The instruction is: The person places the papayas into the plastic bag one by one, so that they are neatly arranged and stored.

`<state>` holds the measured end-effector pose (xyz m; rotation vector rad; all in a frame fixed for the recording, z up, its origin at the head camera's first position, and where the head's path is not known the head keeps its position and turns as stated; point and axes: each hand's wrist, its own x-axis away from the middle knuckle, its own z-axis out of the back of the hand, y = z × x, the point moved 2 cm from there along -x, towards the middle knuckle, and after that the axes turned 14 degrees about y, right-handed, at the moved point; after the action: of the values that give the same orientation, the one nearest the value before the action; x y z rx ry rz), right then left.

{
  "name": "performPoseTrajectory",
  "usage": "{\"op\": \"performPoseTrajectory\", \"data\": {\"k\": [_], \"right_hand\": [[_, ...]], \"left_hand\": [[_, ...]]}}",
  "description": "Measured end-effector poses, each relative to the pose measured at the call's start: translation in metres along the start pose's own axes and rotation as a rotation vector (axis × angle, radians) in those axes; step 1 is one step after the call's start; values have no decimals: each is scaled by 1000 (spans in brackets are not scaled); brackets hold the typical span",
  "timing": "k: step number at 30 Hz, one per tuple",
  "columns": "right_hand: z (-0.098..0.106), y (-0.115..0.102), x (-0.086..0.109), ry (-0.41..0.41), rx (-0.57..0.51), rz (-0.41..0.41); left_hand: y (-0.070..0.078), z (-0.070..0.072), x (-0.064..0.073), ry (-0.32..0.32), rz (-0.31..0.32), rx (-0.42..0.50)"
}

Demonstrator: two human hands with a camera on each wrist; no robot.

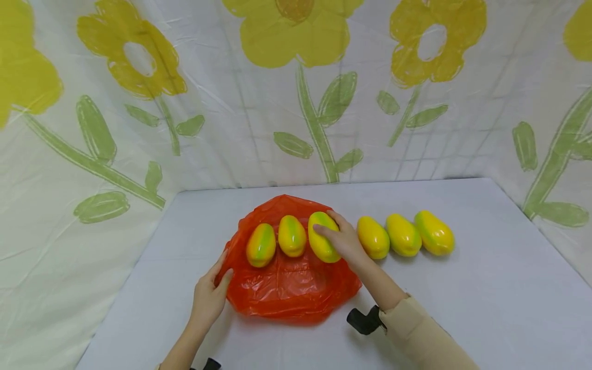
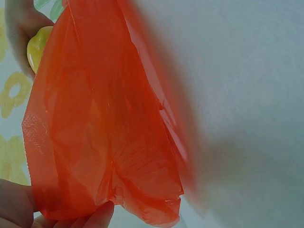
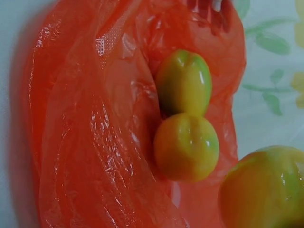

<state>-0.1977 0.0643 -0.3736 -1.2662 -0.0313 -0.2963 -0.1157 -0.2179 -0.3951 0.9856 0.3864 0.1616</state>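
My left hand [image 1: 209, 295] grips the left edge of a red plastic bag [image 1: 287, 288], thumb on the near side; the left wrist view shows its fingers [image 2: 100, 216] at the bag's edge. My right hand [image 1: 344, 239] holds a glossy yellow-green papaya [image 1: 321, 239] over the right part of the bag, fingers around its far side. The same papaya [image 3: 266, 190] fills the lower right of the right wrist view. Two more papayas, a left one [image 1: 261, 245] and a middle one [image 1: 292, 236], lie on the bag's red plastic.
To the right of the bag, three papayas stand in a row on the white table [image 1: 481, 288]: a near one [image 1: 372, 237], a middle one [image 1: 404, 235] and a far-right one [image 1: 435, 233]. A white curtain [image 1: 222, 103] printed with yellow flowers hangs behind the table.
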Motion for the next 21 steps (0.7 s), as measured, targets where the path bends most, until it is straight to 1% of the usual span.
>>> {"op": "performPoseTrajectory", "data": {"k": [6,10,14,21], "right_hand": [[-5,0,-4,11,9,31],[-8,-1,-6,14,20,45],[-12,-1,-8,13,43,46],[-17,1,-13,16,62,44]], "left_hand": [[0,0,0,0,-9,2],[-1,0,0,-1,4,-6],[0,0,0,-4,19,-17],[1,0,-1,1,11,-11]]}}
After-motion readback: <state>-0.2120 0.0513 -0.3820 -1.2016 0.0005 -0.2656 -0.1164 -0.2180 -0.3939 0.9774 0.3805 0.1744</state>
